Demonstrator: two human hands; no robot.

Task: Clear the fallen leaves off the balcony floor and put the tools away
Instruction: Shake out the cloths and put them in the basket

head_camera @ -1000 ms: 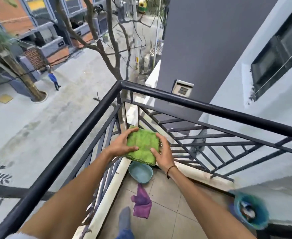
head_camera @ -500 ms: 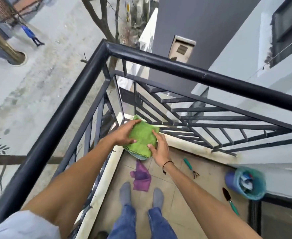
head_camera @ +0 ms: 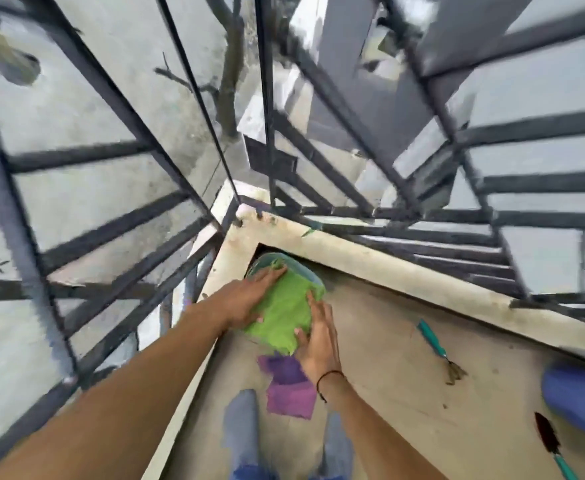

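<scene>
A green cloth (head_camera: pixel 282 311) lies over a light blue bowl (head_camera: pixel 313 277) in the balcony's far left corner. My left hand (head_camera: pixel 249 297) holds the cloth's left edge, thumb on top at its near side. My right hand (head_camera: pixel 318 336) holds the right edge, thumb pressed on the cloth's near corner. A purple cloth (head_camera: pixel 289 388) lies on the floor tiles just behind the bowl. A small teal-handled hand rake (head_camera: pixel 438 351) lies to the right, and a teal-handled trowel (head_camera: pixel 550 445) lies at the lower right.
A blue bucket (head_camera: pixel 580 400) stands at the right edge. Black metal railing (head_camera: pixel 405 216) encloses the corner above a pale stone kerb (head_camera: pixel 388 265). My feet in grey socks (head_camera: pixel 241 427) stand on the floor near the purple cloth. The street lies far below.
Both hands have lowered the green cloth from railing height down onto the bowl in the corner. My head has tipped downward and closer, and the view is blurred by motion.
</scene>
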